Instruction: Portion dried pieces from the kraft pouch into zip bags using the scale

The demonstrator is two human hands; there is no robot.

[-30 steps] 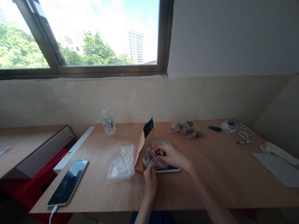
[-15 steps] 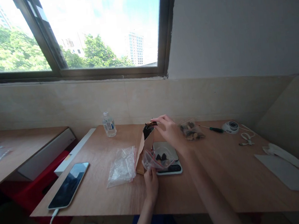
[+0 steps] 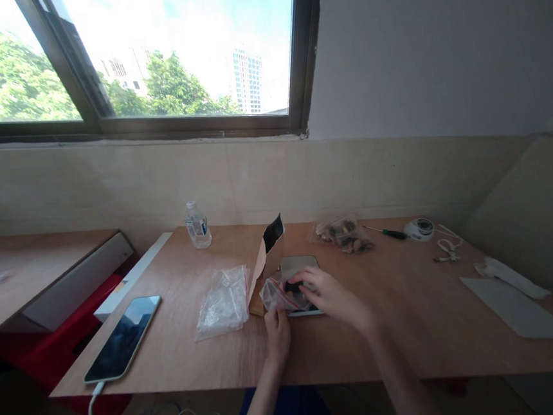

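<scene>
Near the lower centre of the frame, the left hand (image 3: 278,336) has its grip closed on the near edge of a small clear plastic zip bag with a reddish seal line (image 3: 275,293), thumb and fingers pinching the film. The right hand (image 3: 331,298) reaches in from the right, its fingers bent at the bag's open mouth and touching a small blackish piece (image 3: 292,287); whether its grip is firm on that piece or loosening cannot be told. The bag lies over the front of a flat, white-edged scale with a pale grey top (image 3: 299,263), which is partly hidden by bag and hand. Just left of the bag, an upright brown paper pouch with a dark lining (image 3: 267,253) stands with its top open, leaning slightly. Beside the pouch, left of centre, flat clear plastic bags with reddish edges (image 3: 223,302) lie on the light brown wooden desk (image 3: 178,355). A dark-screened phone with a white rim (image 3: 123,338) rests at lower left, a white cable (image 3: 95,410) plugged into its near end. A clear plastic water bottle with a blue-and-white label (image 3: 197,227) stands farther back. Right of centre, near the wall, are clear bags of brownish pieces (image 3: 344,232), then a green-and-black-handled screwdriver (image 3: 394,233) and a white dome-shaped camera (image 3: 420,228).
</scene>
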